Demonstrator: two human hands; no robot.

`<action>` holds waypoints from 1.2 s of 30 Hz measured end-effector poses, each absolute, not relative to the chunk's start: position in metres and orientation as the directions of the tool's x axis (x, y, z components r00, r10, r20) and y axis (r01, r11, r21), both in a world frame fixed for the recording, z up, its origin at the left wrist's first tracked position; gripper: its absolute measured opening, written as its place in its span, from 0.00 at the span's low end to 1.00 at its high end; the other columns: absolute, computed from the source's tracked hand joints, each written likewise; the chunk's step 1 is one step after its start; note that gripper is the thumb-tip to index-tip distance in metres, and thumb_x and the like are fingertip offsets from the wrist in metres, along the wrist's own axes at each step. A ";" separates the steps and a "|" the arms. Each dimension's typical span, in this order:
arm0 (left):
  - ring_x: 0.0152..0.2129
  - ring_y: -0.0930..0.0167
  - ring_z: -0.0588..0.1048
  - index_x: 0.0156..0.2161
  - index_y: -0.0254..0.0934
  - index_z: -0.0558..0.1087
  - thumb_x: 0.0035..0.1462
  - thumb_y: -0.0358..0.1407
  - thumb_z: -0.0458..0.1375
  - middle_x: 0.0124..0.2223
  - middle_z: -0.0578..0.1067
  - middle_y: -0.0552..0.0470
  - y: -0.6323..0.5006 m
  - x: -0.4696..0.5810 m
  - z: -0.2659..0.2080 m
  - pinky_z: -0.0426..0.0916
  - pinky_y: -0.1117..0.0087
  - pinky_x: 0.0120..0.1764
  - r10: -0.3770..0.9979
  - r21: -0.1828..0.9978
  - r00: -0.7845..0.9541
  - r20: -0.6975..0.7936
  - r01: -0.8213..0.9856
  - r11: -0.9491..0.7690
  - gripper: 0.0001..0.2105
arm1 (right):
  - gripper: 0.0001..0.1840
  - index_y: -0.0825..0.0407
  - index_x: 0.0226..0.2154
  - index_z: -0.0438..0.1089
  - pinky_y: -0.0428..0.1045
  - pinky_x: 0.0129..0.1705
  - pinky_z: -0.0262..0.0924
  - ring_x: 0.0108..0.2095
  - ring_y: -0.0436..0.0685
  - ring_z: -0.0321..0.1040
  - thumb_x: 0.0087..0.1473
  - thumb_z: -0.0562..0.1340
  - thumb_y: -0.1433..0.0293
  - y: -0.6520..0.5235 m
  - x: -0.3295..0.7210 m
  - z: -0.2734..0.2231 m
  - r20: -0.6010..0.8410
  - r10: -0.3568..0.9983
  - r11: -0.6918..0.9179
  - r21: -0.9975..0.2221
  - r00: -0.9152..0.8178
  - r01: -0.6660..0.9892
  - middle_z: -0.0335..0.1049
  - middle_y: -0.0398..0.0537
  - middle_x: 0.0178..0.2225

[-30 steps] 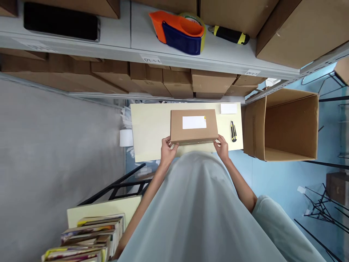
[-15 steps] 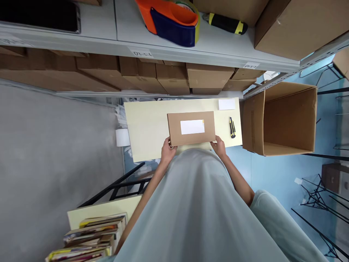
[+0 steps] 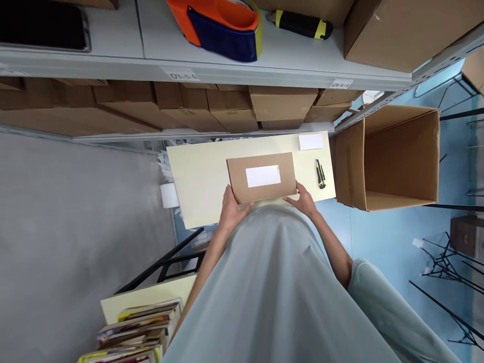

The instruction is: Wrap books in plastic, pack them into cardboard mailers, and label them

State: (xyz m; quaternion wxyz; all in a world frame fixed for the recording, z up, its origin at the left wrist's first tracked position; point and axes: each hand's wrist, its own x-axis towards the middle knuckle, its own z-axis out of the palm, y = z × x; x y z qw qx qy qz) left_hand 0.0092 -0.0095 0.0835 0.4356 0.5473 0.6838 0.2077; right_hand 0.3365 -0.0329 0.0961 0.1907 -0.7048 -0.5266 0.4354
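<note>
A flat brown cardboard box (image 3: 260, 194) with a white label (image 3: 263, 176) on its top face is at the near edge of the cream tabletop (image 3: 200, 184). My left hand (image 3: 231, 212) grips its near left corner, fingers along the left side and thumb at the near edge. At the near right corner my right hand (image 3: 303, 201) holds it the same way, thumb and fingers spread around the corner. A black and yellow utility knife (image 3: 320, 174) lies right of the box. Behind the knife is a white stack of paper or labels (image 3: 310, 141).
A large open carton (image 3: 351, 166) stands to the right of the table. Overhead, a shelf (image 3: 113, 63) bears an orange and blue tape dispenser (image 3: 223, 33), another utility knife (image 3: 300, 24) and a dark phone-like slab (image 3: 41, 27). Books (image 3: 139, 327) are stacked at lower left.
The box has turned slightly, its right end a little farther from me. My thumbs have shifted to its near edge and my fingers to its sides. The view has moved a little.
</note>
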 end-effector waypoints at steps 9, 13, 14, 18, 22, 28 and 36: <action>0.79 0.46 0.50 0.72 0.40 0.66 0.67 0.44 0.64 0.79 0.59 0.36 0.045 0.080 0.145 0.48 0.37 0.77 0.959 0.753 0.219 -0.178 0.658 -0.010 0.31 | 0.40 0.49 0.70 0.70 0.65 0.75 0.62 0.72 0.69 0.65 0.63 0.70 0.46 0.016 0.389 0.119 -0.216 0.959 -0.284 -0.745 0.184 0.604 0.67 0.59 0.71; 0.79 0.45 0.50 0.71 0.41 0.68 0.69 0.42 0.62 0.79 0.59 0.38 0.068 0.129 0.150 0.50 0.37 0.76 0.928 0.754 0.339 -0.154 0.648 -0.111 0.28 | 0.38 0.52 0.69 0.70 0.65 0.76 0.59 0.73 0.69 0.63 0.67 0.67 0.47 0.037 0.410 0.116 -0.162 0.969 -0.244 -0.744 0.187 0.622 0.67 0.61 0.72; 0.79 0.45 0.50 0.71 0.41 0.68 0.69 0.42 0.61 0.79 0.59 0.38 0.072 0.141 0.151 0.50 0.38 0.76 0.922 0.752 0.358 -0.149 0.646 -0.129 0.28 | 0.37 0.52 0.69 0.70 0.65 0.76 0.58 0.73 0.69 0.63 0.68 0.66 0.47 0.041 0.415 0.114 -0.156 0.970 -0.239 -0.746 0.186 0.621 0.67 0.62 0.72; 0.79 0.47 0.50 0.72 0.40 0.68 0.69 0.41 0.61 0.79 0.58 0.39 0.085 0.183 0.152 0.49 0.39 0.77 0.902 0.762 0.405 -0.149 0.628 -0.156 0.28 | 0.36 0.54 0.69 0.69 0.64 0.75 0.60 0.73 0.68 0.63 0.70 0.65 0.49 0.052 0.435 0.102 -0.167 0.968 -0.248 -0.744 0.187 0.620 0.66 0.62 0.72; 0.79 0.49 0.50 0.71 0.40 0.68 0.68 0.40 0.61 0.79 0.60 0.40 0.096 0.216 0.145 0.50 0.40 0.77 0.895 0.786 0.414 -0.164 0.603 -0.135 0.29 | 0.33 0.52 0.70 0.68 0.64 0.75 0.61 0.74 0.68 0.62 0.72 0.63 0.53 0.066 0.451 0.083 -0.193 0.968 -0.251 -0.712 0.161 0.655 0.65 0.60 0.73; 0.78 0.52 0.53 0.72 0.37 0.66 0.69 0.39 0.58 0.79 0.60 0.39 0.126 0.264 0.101 0.50 0.43 0.77 0.877 0.768 0.440 -0.193 0.624 -0.143 0.29 | 0.27 0.56 0.71 0.66 0.64 0.78 0.53 0.77 0.65 0.55 0.73 0.57 0.70 0.114 0.480 0.051 -0.236 0.969 -0.193 -0.558 0.069 0.807 0.59 0.60 0.76; 0.76 0.46 0.57 0.72 0.27 0.66 0.62 0.27 0.57 0.78 0.61 0.31 0.187 0.326 0.036 0.53 0.43 0.76 0.783 0.663 0.548 -0.293 0.707 -0.246 0.32 | 0.32 0.67 0.71 0.63 0.65 0.76 0.57 0.78 0.68 0.54 0.68 0.49 0.84 0.176 0.511 0.031 -0.331 0.921 0.082 -0.352 -0.205 0.933 0.53 0.67 0.78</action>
